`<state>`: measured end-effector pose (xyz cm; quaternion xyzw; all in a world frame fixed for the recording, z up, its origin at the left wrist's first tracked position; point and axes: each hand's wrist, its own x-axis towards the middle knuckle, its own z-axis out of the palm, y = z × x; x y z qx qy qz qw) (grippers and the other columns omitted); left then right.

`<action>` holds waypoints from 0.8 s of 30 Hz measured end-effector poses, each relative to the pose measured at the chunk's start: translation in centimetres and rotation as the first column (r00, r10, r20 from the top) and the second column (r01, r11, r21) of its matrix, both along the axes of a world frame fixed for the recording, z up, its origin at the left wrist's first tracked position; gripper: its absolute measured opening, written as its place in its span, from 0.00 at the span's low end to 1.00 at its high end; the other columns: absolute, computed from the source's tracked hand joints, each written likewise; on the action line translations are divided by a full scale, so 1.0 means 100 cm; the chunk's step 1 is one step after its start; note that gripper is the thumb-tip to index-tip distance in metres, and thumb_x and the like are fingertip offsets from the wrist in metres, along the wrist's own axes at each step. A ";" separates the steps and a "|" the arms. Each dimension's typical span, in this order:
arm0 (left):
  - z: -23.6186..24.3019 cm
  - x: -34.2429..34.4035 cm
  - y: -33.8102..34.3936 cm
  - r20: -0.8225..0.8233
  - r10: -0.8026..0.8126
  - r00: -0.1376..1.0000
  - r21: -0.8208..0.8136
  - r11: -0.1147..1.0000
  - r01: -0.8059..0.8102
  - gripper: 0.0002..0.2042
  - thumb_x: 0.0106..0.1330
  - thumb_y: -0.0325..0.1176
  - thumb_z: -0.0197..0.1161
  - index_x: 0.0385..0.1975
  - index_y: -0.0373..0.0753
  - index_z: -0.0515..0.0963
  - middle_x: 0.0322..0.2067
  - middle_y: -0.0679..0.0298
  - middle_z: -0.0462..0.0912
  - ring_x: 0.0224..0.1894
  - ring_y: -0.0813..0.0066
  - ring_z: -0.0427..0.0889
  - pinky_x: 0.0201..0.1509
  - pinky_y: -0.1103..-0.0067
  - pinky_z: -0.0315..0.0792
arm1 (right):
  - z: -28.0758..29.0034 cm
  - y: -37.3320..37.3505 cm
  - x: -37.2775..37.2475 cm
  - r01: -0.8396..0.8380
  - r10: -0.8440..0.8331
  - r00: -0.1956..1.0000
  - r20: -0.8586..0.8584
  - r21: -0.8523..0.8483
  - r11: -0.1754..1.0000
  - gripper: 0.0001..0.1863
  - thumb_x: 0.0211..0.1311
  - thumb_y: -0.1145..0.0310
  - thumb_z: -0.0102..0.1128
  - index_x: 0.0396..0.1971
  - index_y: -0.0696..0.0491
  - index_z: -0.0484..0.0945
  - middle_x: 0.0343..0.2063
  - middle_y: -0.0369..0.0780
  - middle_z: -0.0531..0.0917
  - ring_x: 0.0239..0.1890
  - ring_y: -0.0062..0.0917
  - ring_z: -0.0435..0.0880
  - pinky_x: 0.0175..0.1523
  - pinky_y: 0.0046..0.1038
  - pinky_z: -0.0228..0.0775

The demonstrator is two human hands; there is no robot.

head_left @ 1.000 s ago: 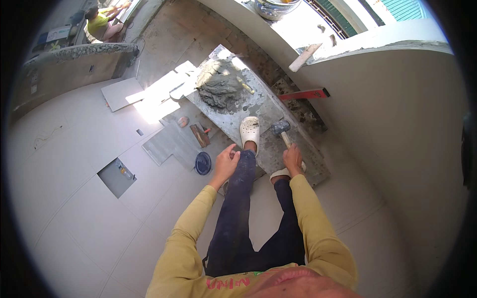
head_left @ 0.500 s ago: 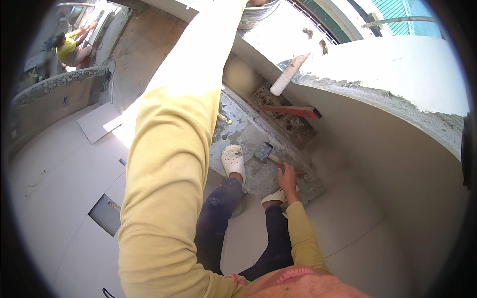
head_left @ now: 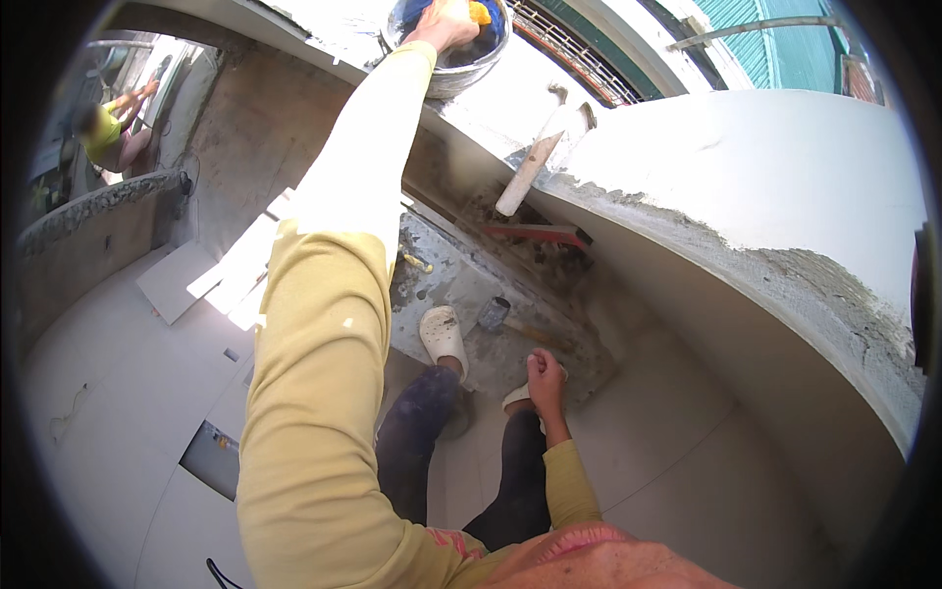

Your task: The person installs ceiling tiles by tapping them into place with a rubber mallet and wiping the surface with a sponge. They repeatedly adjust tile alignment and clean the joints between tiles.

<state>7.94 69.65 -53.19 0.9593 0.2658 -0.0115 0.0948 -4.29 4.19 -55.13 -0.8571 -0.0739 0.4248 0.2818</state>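
My left arm stretches far forward to a bucket [head_left: 469, 79] of dark water on the ledge. My left hand [head_left: 446, 24] is closed on an orange sponge [head_left: 479, 13] over the bucket's mouth. Low down by my right foot, my right hand [head_left: 546, 375] has its fingers curled together, with nothing visible in them. Just beyond it a rubber mallet [head_left: 494, 313] lies on the grey slab [head_left: 432, 245], its wooden handle pointing toward that hand. The hand looks apart from the handle.
A hammer [head_left: 530, 172] lies on the white ledge, its handle overhanging. Below it rests a red spirit level [head_left: 540, 234]. A yellow-handled tool [head_left: 416, 263] lies on the slab. Loose tile pieces [head_left: 177, 283] and a rectangular floor opening [head_left: 211, 456] are at left. Another person [head_left: 103, 137] crouches far left.
The bucket, my left hand and the orange sponge have come into view as the view shifted. My right hand has drawn back from the mallet's handle, which stays on the slab.
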 end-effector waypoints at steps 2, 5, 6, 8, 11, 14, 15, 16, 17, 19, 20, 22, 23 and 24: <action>0.075 0.018 -0.020 -0.274 -0.222 0.936 -0.156 0.970 0.185 0.13 0.65 0.37 0.61 0.41 0.36 0.86 0.56 0.48 0.82 0.60 0.47 0.80 0.64 0.55 0.72 | 0.020 0.050 0.004 0.099 -0.100 0.995 0.015 0.071 0.993 0.13 0.71 0.69 0.61 0.49 0.63 0.80 0.38 0.41 0.87 0.41 0.21 0.86 0.47 0.25 0.78; 0.034 -0.029 -0.001 0.077 0.578 0.812 -0.631 0.659 -0.409 0.22 0.55 0.35 0.71 0.51 0.36 0.81 0.52 0.50 0.84 0.54 0.56 0.84 0.59 0.64 0.77 | 0.048 0.172 0.027 0.131 -0.103 0.991 -0.085 0.474 0.871 0.13 0.73 0.71 0.60 0.51 0.62 0.80 0.40 0.39 0.86 0.41 0.19 0.85 0.48 0.23 0.78; 0.022 -0.039 -0.001 0.101 0.792 0.603 -0.788 0.433 -0.437 0.27 0.52 0.34 0.74 0.54 0.36 0.80 0.51 0.50 0.85 0.52 0.58 0.86 0.58 0.67 0.79 | 0.075 0.224 0.036 0.124 -0.104 0.992 -0.068 0.608 0.784 0.13 0.72 0.71 0.61 0.51 0.63 0.79 0.41 0.39 0.86 0.41 0.19 0.85 0.49 0.22 0.78; 0.027 -0.042 -0.017 0.048 0.940 0.338 -0.957 0.140 -0.252 0.25 0.50 0.33 0.76 0.49 0.32 0.78 0.41 0.51 0.85 0.43 0.60 0.87 0.42 0.65 0.84 | 0.120 0.325 0.063 0.132 -0.088 0.991 -0.099 0.815 0.564 0.14 0.74 0.71 0.59 0.52 0.64 0.78 0.43 0.40 0.84 0.43 0.20 0.83 0.49 0.24 0.78; 0.059 -0.041 -0.039 -0.028 0.963 0.269 -0.999 -0.036 0.024 0.24 0.54 0.35 0.74 0.50 0.32 0.77 0.42 0.52 0.85 0.40 0.59 0.87 0.34 0.62 0.83 | 0.123 0.464 0.123 -0.110 -0.195 0.957 0.213 0.894 0.434 0.18 0.72 0.67 0.63 0.53 0.63 0.78 0.46 0.45 0.83 0.48 0.26 0.83 0.53 0.28 0.77; 0.076 -0.045 -0.049 0.002 0.977 0.215 -0.982 -0.038 0.183 0.21 0.62 0.36 0.66 0.49 0.25 0.77 0.42 0.51 0.84 0.38 0.63 0.86 0.38 0.71 0.81 | 0.115 0.551 0.158 -0.333 -0.009 0.890 0.456 0.663 0.671 0.36 0.68 0.41 0.61 0.61 0.58 0.77 0.58 0.53 0.79 0.57 0.38 0.81 0.62 0.34 0.73; 0.077 -0.043 -0.054 -0.013 0.953 0.304 -0.939 -0.116 0.323 0.25 0.70 0.43 0.58 0.58 0.29 0.72 0.51 0.49 0.81 0.45 0.60 0.86 0.44 0.69 0.81 | 0.106 0.566 0.172 -0.283 0.079 0.943 0.322 0.657 0.699 0.39 0.66 0.38 0.61 0.63 0.57 0.76 0.61 0.53 0.79 0.60 0.38 0.81 0.63 0.33 0.72; 0.072 -0.048 -0.050 -0.084 0.889 0.450 -0.873 -0.284 0.398 0.33 0.75 0.60 0.46 0.65 0.36 0.66 0.58 0.50 0.76 0.56 0.58 0.80 0.55 0.64 0.78 | 0.107 0.576 0.165 -0.211 0.169 0.977 0.129 0.674 0.708 0.41 0.65 0.37 0.62 0.65 0.56 0.76 0.62 0.53 0.78 0.61 0.38 0.81 0.64 0.32 0.71; 0.069 -0.048 -0.049 -0.057 0.933 0.355 -0.860 -0.226 0.457 0.35 0.75 0.65 0.38 0.61 0.37 0.69 0.56 0.52 0.78 0.56 0.60 0.80 0.58 0.62 0.77 | 0.111 0.582 0.155 -0.316 0.224 0.949 0.224 0.630 0.710 0.42 0.64 0.35 0.63 0.65 0.55 0.76 0.60 0.53 0.80 0.61 0.37 0.81 0.65 0.32 0.70; 0.068 -0.057 -0.042 -0.005 0.968 0.252 -0.798 -0.155 0.582 0.41 0.73 0.73 0.28 0.57 0.39 0.71 0.54 0.55 0.80 0.57 0.63 0.79 0.61 0.62 0.75 | 0.116 0.583 0.146 -0.329 0.309 0.939 0.151 0.657 0.678 0.34 0.61 0.41 0.70 0.56 0.55 0.83 0.49 0.44 0.86 0.49 0.27 0.85 0.53 0.26 0.76; 0.069 -0.066 -0.034 0.024 0.971 0.238 -0.755 -0.139 0.641 0.43 0.72 0.75 0.27 0.58 0.39 0.71 0.55 0.55 0.79 0.57 0.63 0.79 0.62 0.63 0.74 | 0.122 0.584 0.140 -0.296 0.335 0.940 0.069 0.653 0.697 0.32 0.60 0.44 0.74 0.53 0.55 0.84 0.44 0.40 0.86 0.44 0.24 0.85 0.48 0.24 0.77; 0.076 -0.072 -0.028 -0.009 0.975 0.220 -0.710 -0.161 0.685 0.47 0.70 0.77 0.25 0.60 0.37 0.71 0.57 0.55 0.78 0.59 0.63 0.76 0.69 0.64 0.66 | 0.128 0.587 0.141 -0.306 0.365 0.929 0.062 0.684 0.662 0.26 0.58 0.51 0.78 0.48 0.56 0.85 0.38 0.35 0.85 0.38 0.18 0.82 0.42 0.22 0.76; 0.077 -0.080 -0.029 0.067 0.961 0.267 -0.713 -0.141 0.687 0.49 0.68 0.78 0.25 0.65 0.36 0.66 0.60 0.54 0.75 0.63 0.63 0.73 0.72 0.65 0.60 | 0.124 0.591 0.142 -0.308 0.346 0.934 0.090 0.692 0.653 0.22 0.59 0.58 0.77 0.46 0.57 0.85 0.38 0.36 0.85 0.38 0.19 0.83 0.42 0.23 0.76; 0.077 -0.086 -0.030 0.147 0.935 0.322 -0.714 -0.124 0.689 0.52 0.67 0.80 0.26 0.71 0.35 0.62 0.64 0.54 0.72 0.67 0.63 0.70 0.76 0.66 0.55 | 0.121 0.597 0.150 -0.357 0.335 0.928 0.165 0.653 0.668 0.17 0.60 0.67 0.72 0.47 0.57 0.84 0.39 0.37 0.86 0.39 0.21 0.84 0.44 0.24 0.78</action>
